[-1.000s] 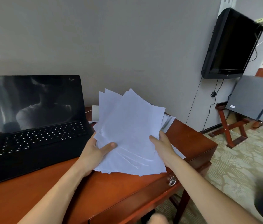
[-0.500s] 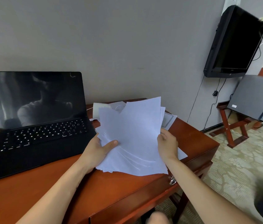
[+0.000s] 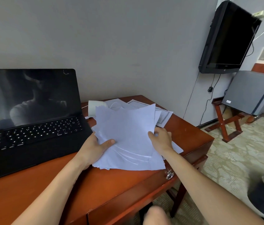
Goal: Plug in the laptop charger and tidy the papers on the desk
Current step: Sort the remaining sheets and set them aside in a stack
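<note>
Head view: a fanned stack of papers (image 3: pixel 128 140) was held mid-frame over the desk (image 3: pixel 95 189). It was pinched at its left edge by the left hand (image 3: pixel 94 148), thumb on top, and at its right edge by the right hand (image 3: pixel 162 140). The fingers underneath were hidden. Corners were sticking out everywhere, so the grip should probably be loosened a bit and the stack tapped on edge against the wood. More loose sheets (image 3: pixel 163 116) were lying behind it, right of the laptop (image 3: pixel 30 127).
</note>
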Demonstrator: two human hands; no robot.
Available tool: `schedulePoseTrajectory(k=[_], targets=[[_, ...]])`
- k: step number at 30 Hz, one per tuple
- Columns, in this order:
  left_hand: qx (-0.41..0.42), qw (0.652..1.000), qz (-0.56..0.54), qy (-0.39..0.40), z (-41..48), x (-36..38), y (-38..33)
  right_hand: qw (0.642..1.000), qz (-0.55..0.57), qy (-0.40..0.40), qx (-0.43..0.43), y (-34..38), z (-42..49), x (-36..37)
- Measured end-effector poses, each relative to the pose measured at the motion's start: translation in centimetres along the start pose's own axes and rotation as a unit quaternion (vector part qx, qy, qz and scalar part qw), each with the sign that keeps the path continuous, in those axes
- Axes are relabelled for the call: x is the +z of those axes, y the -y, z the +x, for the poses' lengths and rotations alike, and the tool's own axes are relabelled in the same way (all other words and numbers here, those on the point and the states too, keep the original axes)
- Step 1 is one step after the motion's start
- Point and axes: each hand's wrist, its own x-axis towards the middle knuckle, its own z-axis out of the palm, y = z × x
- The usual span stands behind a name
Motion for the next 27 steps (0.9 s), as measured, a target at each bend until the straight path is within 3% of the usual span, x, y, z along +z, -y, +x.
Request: schedulePoseTrajectory(k=[4, 8, 19, 21, 24, 27], targets=[[-0.004, 1.000, 0.002, -0.003, -0.3, 0.0, -0.3, 0.988, 0.151, -0.021, 0.022, 0.6, -0.2, -1.2], [0.005, 1.000, -0.001, 0.007, -0.7, -0.1, -0.8, 0.984, 0.170, -0.045, 0.042, -0.2, 0.3, -3.8], [-0.005, 0.999, -0.027, 0.028, -1.2, 0.0, -1.3, 0.978, 0.141, 0.154, 0.029, -0.6, -0.8, -4.7], [-0.009, 0.999, -0.034, 0.036, -1.2, 0.0, -1.4, 0.984, 0.091, 0.152, 0.003, 0.0, -0.6, -3.1], [-0.036, 0.996, -0.052, 0.060, -1.1, -0.3, -1.8, 0.988, -0.125, 0.090, -0.028, 0.4, -0.5, -0.6], [-0.063, 0.991, -0.074, 0.088, -1.0, -0.5, -2.0, 0.981, -0.170, 0.064, -0.064, 0.2, -0.8, 0.8]])
